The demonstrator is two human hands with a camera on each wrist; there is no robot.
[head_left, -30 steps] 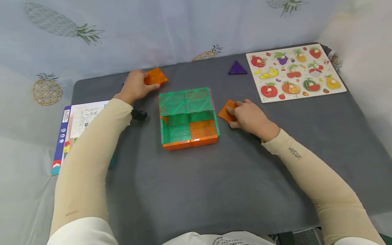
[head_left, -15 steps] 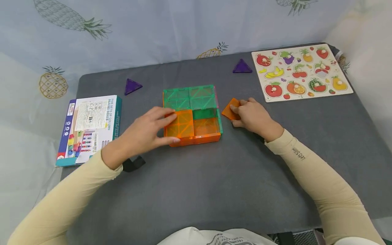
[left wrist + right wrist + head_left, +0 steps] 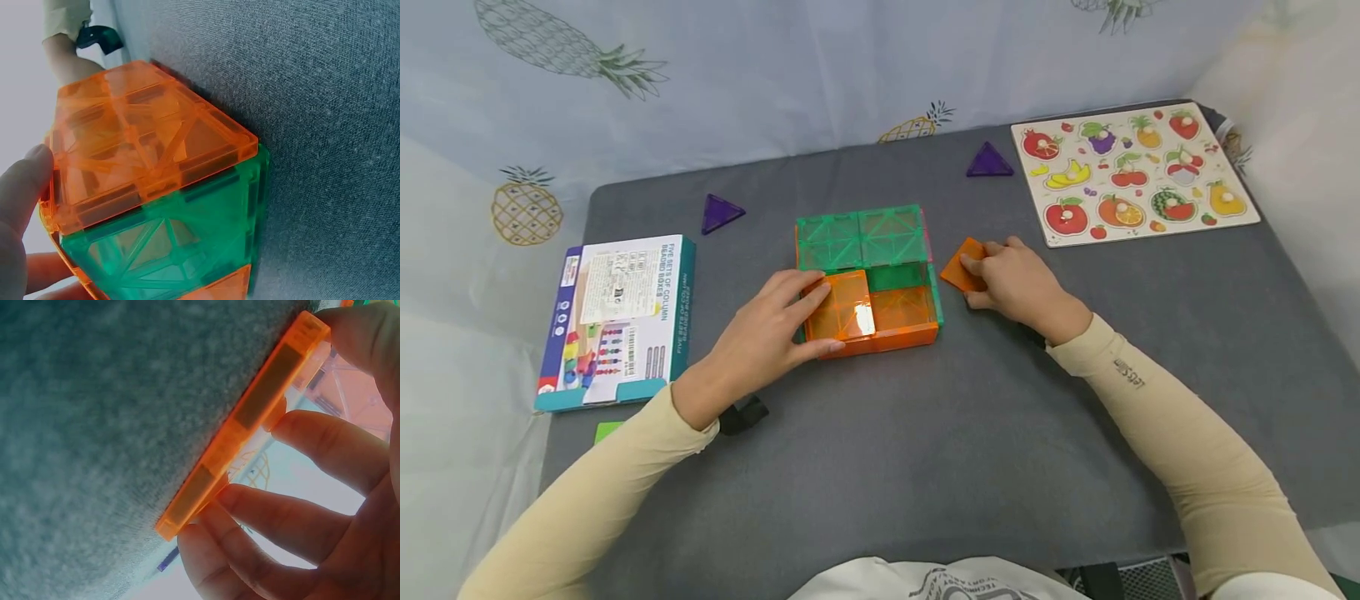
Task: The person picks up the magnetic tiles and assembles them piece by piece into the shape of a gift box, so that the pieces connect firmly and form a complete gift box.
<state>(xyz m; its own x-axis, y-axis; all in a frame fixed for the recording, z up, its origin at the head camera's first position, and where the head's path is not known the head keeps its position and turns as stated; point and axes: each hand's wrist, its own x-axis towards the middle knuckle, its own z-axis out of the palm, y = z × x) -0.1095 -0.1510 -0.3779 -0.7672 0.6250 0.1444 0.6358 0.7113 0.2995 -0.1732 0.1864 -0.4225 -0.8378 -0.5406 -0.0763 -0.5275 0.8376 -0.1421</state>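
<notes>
A low box of see-through magnetic tiles stands mid-table, with green tiles (image 3: 861, 236) over its back half and orange tiles (image 3: 887, 340) along its front. My left hand (image 3: 760, 329) pinches an orange square magnetic tile (image 3: 842, 304) between thumb and fingers at the box's front left opening. In the left wrist view this tile (image 3: 137, 131) lies over a green side wall (image 3: 162, 244). Right of the box, my right hand (image 3: 1026, 287) holds another orange magnetic tile (image 3: 958, 265). The right wrist view shows that tile (image 3: 244, 431) against the cloth, thumb and fingertips at its edges.
Two purple triangle tiles lie behind, one left (image 3: 721, 213) and one right (image 3: 989, 161). A fruit puzzle board (image 3: 1131, 179) sits at the back right. On the left is a beaded toy box (image 3: 617, 317), with a green piece (image 3: 607, 431) in front of it.
My left hand has brought the orange tile from the back left of the table onto the box's front left part. My right hand stays with its tile beside the box.
</notes>
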